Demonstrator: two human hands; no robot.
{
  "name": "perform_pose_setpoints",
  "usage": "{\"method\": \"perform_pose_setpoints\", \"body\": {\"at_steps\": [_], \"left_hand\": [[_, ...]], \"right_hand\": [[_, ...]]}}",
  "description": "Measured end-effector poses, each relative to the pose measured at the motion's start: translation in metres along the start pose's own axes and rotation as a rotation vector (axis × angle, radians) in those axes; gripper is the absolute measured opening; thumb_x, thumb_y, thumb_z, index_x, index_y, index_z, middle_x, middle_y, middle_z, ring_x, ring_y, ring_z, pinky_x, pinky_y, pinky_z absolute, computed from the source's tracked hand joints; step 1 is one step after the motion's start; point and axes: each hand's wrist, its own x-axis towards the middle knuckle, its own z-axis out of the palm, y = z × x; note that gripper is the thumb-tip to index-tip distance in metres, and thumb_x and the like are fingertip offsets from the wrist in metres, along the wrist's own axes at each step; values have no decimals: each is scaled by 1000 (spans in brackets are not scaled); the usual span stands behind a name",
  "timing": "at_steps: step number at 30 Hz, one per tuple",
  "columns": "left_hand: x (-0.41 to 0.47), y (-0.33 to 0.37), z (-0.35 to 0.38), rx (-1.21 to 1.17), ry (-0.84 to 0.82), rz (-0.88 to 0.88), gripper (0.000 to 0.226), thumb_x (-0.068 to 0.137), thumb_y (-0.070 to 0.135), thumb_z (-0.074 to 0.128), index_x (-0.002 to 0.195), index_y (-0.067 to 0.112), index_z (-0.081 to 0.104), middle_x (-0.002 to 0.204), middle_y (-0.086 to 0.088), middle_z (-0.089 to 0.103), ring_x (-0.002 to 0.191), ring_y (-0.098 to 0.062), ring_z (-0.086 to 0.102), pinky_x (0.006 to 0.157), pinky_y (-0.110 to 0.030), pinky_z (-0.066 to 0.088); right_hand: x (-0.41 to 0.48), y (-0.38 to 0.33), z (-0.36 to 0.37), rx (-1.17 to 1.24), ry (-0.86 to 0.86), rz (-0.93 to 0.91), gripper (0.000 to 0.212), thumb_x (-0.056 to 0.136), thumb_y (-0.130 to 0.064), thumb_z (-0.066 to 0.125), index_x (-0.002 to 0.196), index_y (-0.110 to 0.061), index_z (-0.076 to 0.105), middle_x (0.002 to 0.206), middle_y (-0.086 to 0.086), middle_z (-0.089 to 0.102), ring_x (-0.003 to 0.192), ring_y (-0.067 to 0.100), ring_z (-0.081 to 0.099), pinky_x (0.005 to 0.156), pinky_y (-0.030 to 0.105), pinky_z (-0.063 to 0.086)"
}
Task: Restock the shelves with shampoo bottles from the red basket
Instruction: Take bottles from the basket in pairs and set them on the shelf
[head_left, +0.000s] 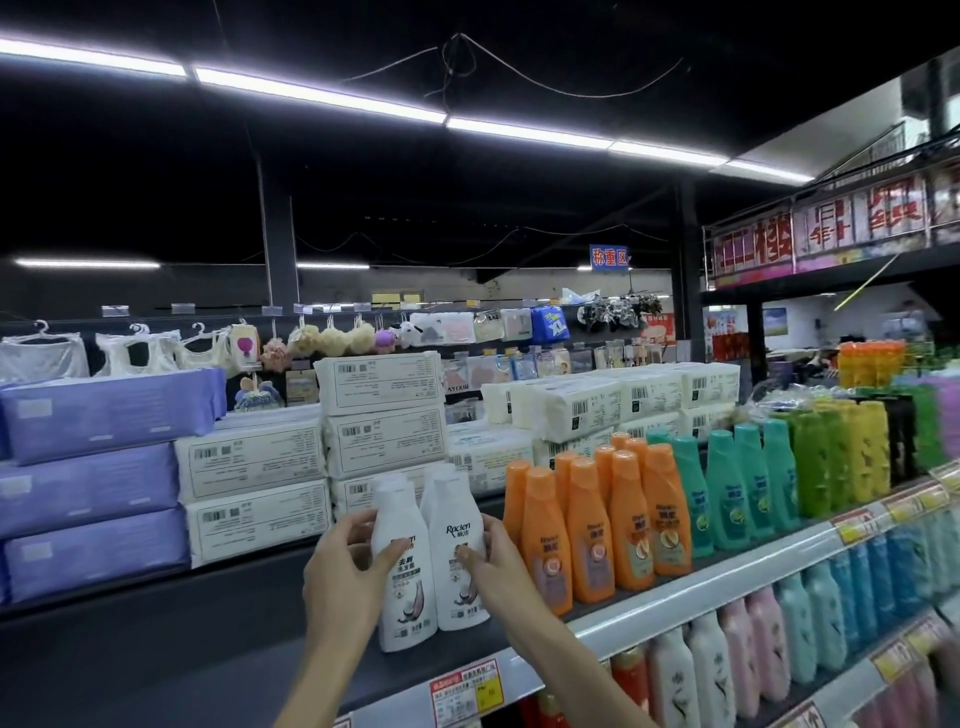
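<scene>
Curling round the left white bottle (410, 608), the left hand (343, 577) had fingers behind it and thumb across the label. The right hand (501, 569) gripped the right white bottle (457, 587) likewise, thumb on front, fingers at its far side. Both bottles stood upright at the shelf (675, 592) front, touching, labels out; probably being squared into a tidy facing row. More white caps showed behind. Orange bottles (587, 530) stood just beside, rightward. Tissue packs (254, 462) were stacked beyond. Basket not in view.
</scene>
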Motion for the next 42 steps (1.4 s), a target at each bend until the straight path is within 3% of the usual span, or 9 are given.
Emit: {"method": "perform_pose_setpoints", "body": {"at_steps": [4, 8, 11, 16, 21, 25, 29, 36, 42], "left_hand": [[-2, -2, 0, 1, 1, -37, 47, 73, 30, 87, 115, 23, 66, 98, 9, 72, 87, -12, 69, 82, -41, 57], [-12, 8, -4, -29, 94, -62, 66, 74, 54, 79, 128, 21, 59, 119, 4, 64, 117, -19, 57, 99, -44, 49], [-26, 26, -17, -130, 176, -46, 68, 72, 64, 72, 127, 31, 54, 128, 8, 56, 126, -19, 49, 105, -47, 44], [-52, 60, -33, -328, 137, -57, 70, 72, 59, 74, 132, 31, 52, 134, 10, 55, 116, -9, 58, 93, -26, 44], [-79, 92, -34, -443, 9, -39, 66, 73, 53, 70, 132, 30, 50, 123, 19, 59, 97, 21, 59, 69, -6, 43], [-99, 108, -28, -523, -90, -41, 73, 66, 72, 74, 127, 37, 54, 127, 22, 62, 119, 3, 58, 91, -20, 48], [-117, 121, -16, -538, -215, -38, 80, 61, 70, 72, 131, 34, 56, 130, 18, 63, 119, -1, 62, 105, -42, 48], [-152, 144, 15, -482, -351, -17, 92, 59, 80, 67, 137, 33, 51, 134, 17, 61, 117, 5, 61, 108, -41, 46], [-183, 144, 48, -498, -469, -32, 101, 54, 89, 66, 137, 34, 50, 134, 20, 60, 118, 5, 60, 102, -38, 52]], "right_hand": [[-8, -2, 2, -58, 19, -34, 37, 100, -8, 51, 123, -37, 49, 123, -10, 64, 110, 6, 63, 92, 34, 58], [-23, -7, -1, -106, 22, -32, 58, 99, -27, 57, 151, -29, 31, 147, -9, 50, 127, 4, 51, 100, 24, 50], [-43, -15, -12, -155, 35, -83, 69, 97, -43, 57, 155, -24, 24, 151, -12, 41, 124, -5, 37, 82, 5, 38], [-78, -24, -35, -83, 3, -136, 88, 79, -80, 50, 151, -33, 32, 148, -20, 43, 134, -2, 41, 108, 22, 37], [-104, -35, -62, 33, -13, -137, 68, 81, -78, 45, 139, -42, 39, 125, -32, 51, 115, -16, 48, 96, 11, 38], [-100, -34, -86, 165, 51, -48, 41, 83, -66, 59, 114, -39, 55, 141, -3, 57, 120, 7, 55, 107, 34, 43], [-116, -37, -118, 187, 131, -58, 63, 51, -90, 64, 105, -61, 50, 133, -18, 60, 125, 5, 56, 111, 41, 42], [-176, -40, -160, 113, 171, -178, 100, 45, -97, 56, 128, -43, 44, 135, -14, 60, 124, 0, 57, 111, 33, 42], [-207, -20, -194, 59, 254, -112, 82, 50, -99, 53, 118, -53, 48, 134, -17, 60, 123, -2, 57, 115, 43, 39]]}}
